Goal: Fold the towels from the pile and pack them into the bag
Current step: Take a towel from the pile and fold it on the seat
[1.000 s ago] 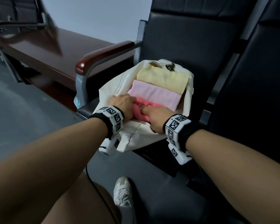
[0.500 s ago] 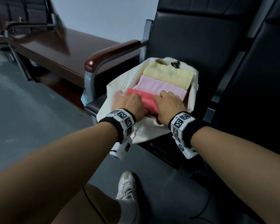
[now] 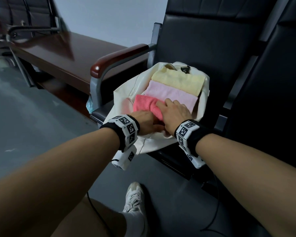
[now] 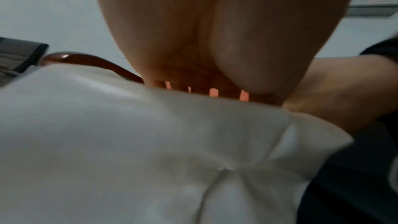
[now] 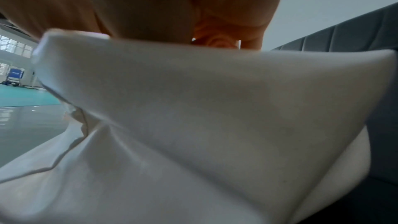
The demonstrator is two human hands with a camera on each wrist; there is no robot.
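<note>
Both hands lay on the coral towel (image 3: 144, 104) inside the cream tote bag (image 3: 125, 89). Right hand (image 3: 175, 111) fingers were flat and spread; left hand (image 3: 143, 119) fingers were hidden, state undetermined.

1. Black padded chair (image 3: 203, 53) with wooden armrest (image 3: 116, 56).
2. Dark wooden bench (image 3: 72, 53) just beside the chair.
3. White sneaker (image 3: 134, 196) on grey floor (image 3: 29, 120).
</note>
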